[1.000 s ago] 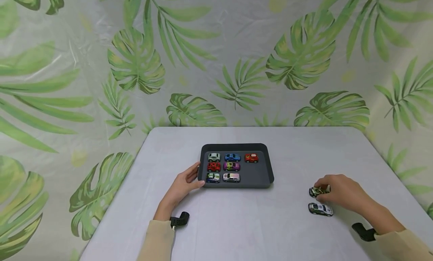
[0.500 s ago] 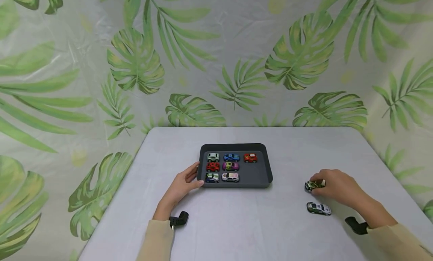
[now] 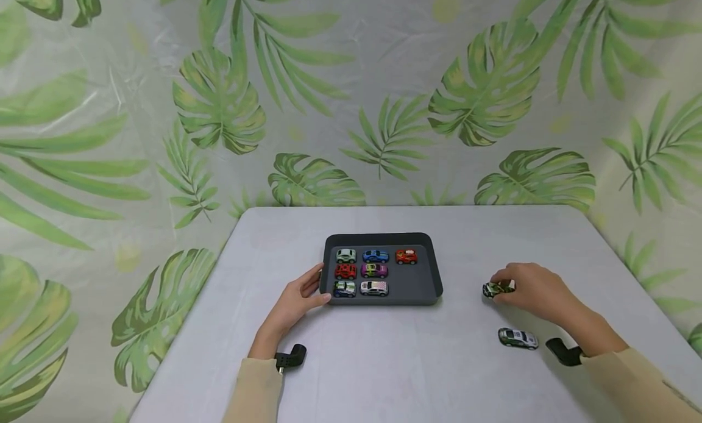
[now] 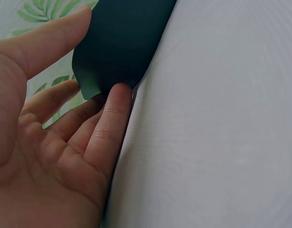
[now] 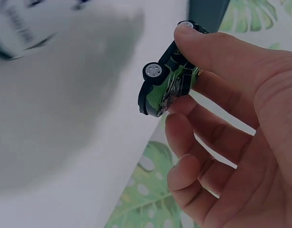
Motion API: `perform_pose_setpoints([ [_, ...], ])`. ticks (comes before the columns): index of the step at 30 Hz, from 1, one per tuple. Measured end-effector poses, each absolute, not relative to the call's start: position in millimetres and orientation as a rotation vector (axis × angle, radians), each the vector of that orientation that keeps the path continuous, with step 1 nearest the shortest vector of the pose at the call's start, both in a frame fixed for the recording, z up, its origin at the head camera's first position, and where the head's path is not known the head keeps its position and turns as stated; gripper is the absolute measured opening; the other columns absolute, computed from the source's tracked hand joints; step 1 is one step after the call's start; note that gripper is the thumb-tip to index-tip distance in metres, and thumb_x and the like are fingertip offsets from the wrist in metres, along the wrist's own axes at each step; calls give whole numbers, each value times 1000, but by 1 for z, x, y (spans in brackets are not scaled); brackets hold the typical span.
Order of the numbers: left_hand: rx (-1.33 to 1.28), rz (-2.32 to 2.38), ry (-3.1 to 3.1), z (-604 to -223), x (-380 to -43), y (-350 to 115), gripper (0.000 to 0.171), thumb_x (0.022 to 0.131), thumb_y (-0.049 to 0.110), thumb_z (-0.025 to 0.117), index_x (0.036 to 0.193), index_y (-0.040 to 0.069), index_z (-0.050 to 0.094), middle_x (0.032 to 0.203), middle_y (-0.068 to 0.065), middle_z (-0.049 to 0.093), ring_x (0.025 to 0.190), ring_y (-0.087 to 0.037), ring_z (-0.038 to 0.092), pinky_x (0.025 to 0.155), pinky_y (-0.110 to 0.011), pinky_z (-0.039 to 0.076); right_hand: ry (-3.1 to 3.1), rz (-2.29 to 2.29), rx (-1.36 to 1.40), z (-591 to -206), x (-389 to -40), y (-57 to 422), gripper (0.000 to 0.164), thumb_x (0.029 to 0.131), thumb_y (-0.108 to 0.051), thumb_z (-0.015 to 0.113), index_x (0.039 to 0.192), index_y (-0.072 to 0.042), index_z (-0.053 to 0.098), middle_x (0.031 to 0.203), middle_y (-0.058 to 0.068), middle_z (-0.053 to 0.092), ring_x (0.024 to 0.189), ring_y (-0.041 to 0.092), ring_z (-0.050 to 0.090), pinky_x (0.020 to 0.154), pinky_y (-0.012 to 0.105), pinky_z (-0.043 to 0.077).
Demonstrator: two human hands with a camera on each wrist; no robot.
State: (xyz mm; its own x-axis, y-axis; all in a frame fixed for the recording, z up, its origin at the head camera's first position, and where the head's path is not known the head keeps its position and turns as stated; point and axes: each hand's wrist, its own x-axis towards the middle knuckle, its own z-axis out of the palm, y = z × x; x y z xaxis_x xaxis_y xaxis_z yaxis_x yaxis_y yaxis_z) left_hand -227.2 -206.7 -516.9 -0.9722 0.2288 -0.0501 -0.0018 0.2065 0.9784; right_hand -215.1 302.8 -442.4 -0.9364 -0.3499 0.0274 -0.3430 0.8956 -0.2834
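My right hand (image 3: 534,292) pinches a toy car (image 3: 496,288) in camouflage green and black between thumb and fingers. In the right wrist view this toy car (image 5: 169,78) is tilted, two wheels showing, above the white table. A white and green toy car (image 3: 518,338) rests on the table just nearer than that hand. To the left, a dark grey tray (image 3: 414,295) holds several toy cars in rows. My left hand (image 3: 293,298) touches the tray's left side, thumb at the near corner; in the left wrist view its fingers (image 4: 108,128) meet the tray's wall (image 4: 122,42).
Inside the tray, a red toy car (image 3: 406,256) ends the far row, with a blue toy car (image 3: 375,256) beside it. A silver and pink toy car (image 3: 374,287) stands in the near row. Behind the white table (image 3: 428,362) hangs a leaf-patterned cloth (image 3: 384,106).
My right hand has picked up the camouflage toy car and carried it left and farther back, away from the white and green one. The left hand stays at the tray.
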Motion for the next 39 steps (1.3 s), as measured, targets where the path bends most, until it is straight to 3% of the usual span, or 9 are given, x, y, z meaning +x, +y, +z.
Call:
perform_pose_setpoints([
  [11,207,1853,2276,-516,-227,-206,82,87,20,82,156,29,39,158,-7,38,143,-22,39,112,-39,39,3055,-446,-571,-424,-230,283,33,80,-25,86,110,-12,78,89,-6,67,71,10,57,54,30,46],
  [18,207,1838,2289,-502,-219,-201,81,89,12,79,158,18,35,159,-15,36,144,-28,38,113,-45,37,3064,-441,-620,-411,-235,265,33,81,-25,85,110,-14,78,90,-5,66,72,11,58,55,31,46],
  [25,221,1868,2272,-516,-226,-207,81,86,22,83,155,31,41,157,-6,39,142,-21,40,111,-39,40,3070,-451,-646,-404,-244,249,35,79,-26,87,111,-14,78,91,-4,67,72,13,59,56,32,47],
  [34,221,1877,2258,-515,-225,-207,84,86,19,82,157,26,38,159,-10,36,144,-25,37,112,-42,38,3073,-427,-677,-401,-255,229,35,80,-27,87,111,-15,78,91,-4,65,74,14,59,57,33,48],
  [39,223,1869,2273,-514,-225,-206,83,86,22,83,156,28,40,158,-9,37,144,-24,38,112,-41,38,3061,-424,-706,-401,-261,216,34,81,-26,85,113,-16,77,92,-3,66,76,16,60,58,34,50],
])
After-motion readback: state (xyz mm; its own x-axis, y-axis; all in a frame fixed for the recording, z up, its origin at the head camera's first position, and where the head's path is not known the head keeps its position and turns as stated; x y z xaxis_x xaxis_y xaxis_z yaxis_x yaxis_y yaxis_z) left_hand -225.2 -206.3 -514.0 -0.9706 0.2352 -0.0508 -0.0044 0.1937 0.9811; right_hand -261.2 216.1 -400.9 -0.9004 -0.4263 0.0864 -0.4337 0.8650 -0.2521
